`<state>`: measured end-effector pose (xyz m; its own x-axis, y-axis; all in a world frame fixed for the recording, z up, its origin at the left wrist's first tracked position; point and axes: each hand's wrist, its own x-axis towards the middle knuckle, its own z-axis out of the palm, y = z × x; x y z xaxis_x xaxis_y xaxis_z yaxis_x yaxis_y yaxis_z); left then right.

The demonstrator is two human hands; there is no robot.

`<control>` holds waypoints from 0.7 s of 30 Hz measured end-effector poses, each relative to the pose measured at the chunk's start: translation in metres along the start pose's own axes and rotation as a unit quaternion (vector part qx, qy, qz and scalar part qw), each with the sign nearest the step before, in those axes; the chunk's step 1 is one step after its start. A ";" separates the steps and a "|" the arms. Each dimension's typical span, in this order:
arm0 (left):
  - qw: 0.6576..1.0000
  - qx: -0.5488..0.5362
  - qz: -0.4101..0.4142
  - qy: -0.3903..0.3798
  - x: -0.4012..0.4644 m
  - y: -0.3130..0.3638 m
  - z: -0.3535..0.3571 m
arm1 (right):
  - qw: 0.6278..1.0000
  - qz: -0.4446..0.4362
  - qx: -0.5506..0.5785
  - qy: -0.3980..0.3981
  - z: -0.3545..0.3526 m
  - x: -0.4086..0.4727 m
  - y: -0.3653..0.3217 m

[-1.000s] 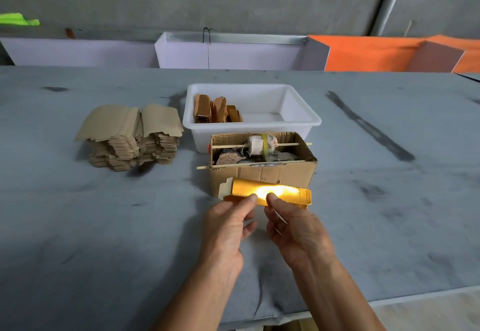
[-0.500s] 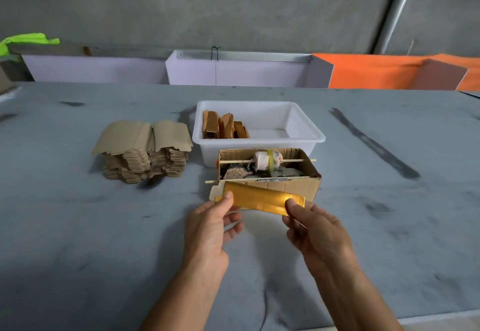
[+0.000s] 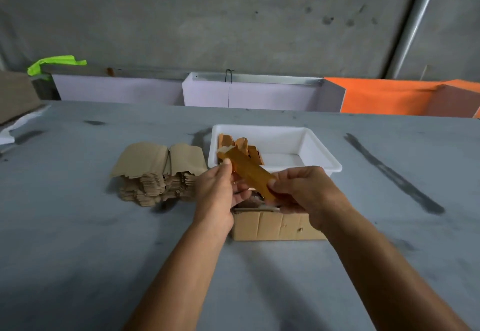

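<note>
Looks like box-folding work, and going by the piles it's early days. The white tub (image 3: 324, 154) only has a handful of finished cartons (image 3: 253, 151) leaning in its left end, and the rest of the tub is bare. Just left of the tub there's a fat stack of flat blanks (image 3: 158, 172) waiting on the desk (image 3: 78, 239), so I'd say most of the job is ahead.

The one being worked on right now is the gold carton (image 3: 249, 172). It's up in the air in front of the tub's near-left corner, tilted, with its high end overlapping the tub's near wall and its low end over the brown cardboard box (image 3: 272, 224) that sits just in front of the tub. The high end shows a pale flap sticking out, so my guess is that end isn't tucked shut yet. I can't tell about the low end because fingers cover it.

The left hand (image 3: 218, 195) pinches the high end, thumb on top right by the flap, fingers curled underneath. The right hand (image 3: 304, 195) is curled around the low end, thumb pressing on the top face. Both have a firm hold and neither has any spare fingers spread out.
</note>
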<state>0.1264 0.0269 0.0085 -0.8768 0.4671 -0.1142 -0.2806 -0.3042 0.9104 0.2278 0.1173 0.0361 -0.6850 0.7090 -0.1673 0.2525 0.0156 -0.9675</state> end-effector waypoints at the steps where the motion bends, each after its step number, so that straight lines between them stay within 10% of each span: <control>1: 1.000 0.011 0.007 0.003 0.005 0.000 0.003 | 0.999 0.010 0.023 0.022 0.002 0.009 -0.005; 21: 0.968 0.192 0.132 0.093 0.087 -0.017 0.007 | 0.978 0.047 -0.142 0.145 0.046 0.195 -0.017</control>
<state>0.0581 0.0788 -0.0141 -0.9635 0.2463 0.1050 0.0972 -0.0437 0.9943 0.0583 0.2226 0.0112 -0.4378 0.8860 -0.1527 0.5128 0.1066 -0.8518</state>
